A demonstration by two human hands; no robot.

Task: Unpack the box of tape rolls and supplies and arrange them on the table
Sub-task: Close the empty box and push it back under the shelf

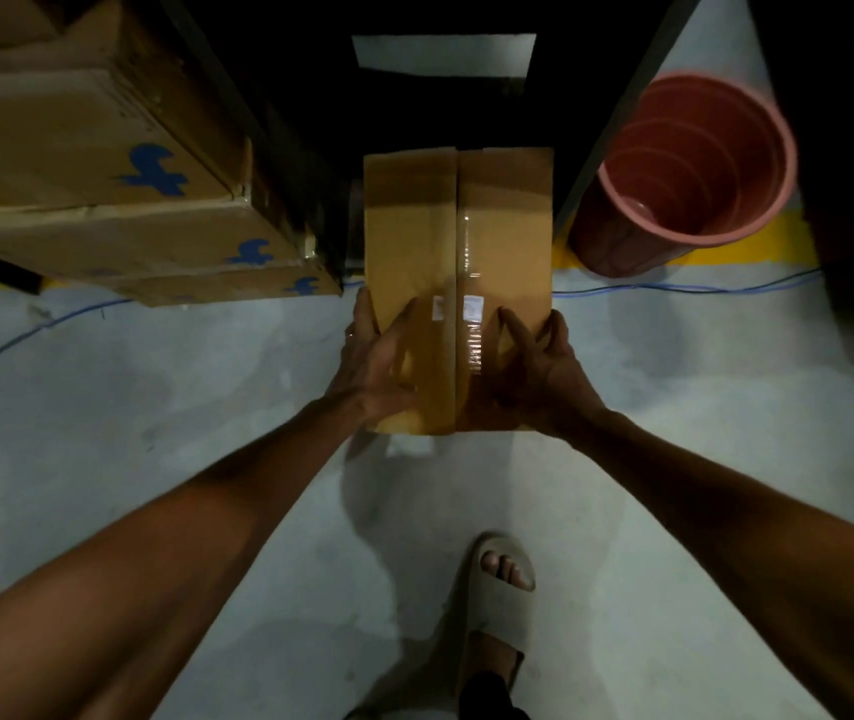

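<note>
A closed brown cardboard box (458,241) with clear tape along its centre seam is held out in front of me above the floor. My left hand (370,366) grips its near left edge, thumb on top and fingers wrapped down the side. My right hand (536,368) grips the near right edge the same way, thumb lying on the lid. The flaps are shut, so what is inside is hidden. No table shows in this view.
Stacked cardboard cartons (103,189) with blue logos stand at the left. A red plastic bucket (690,174) sits at the right by a yellow floor line. A blue cable (674,289) runs across the pale floor. My sandalled foot (500,589) is below. Dark shelving stands behind.
</note>
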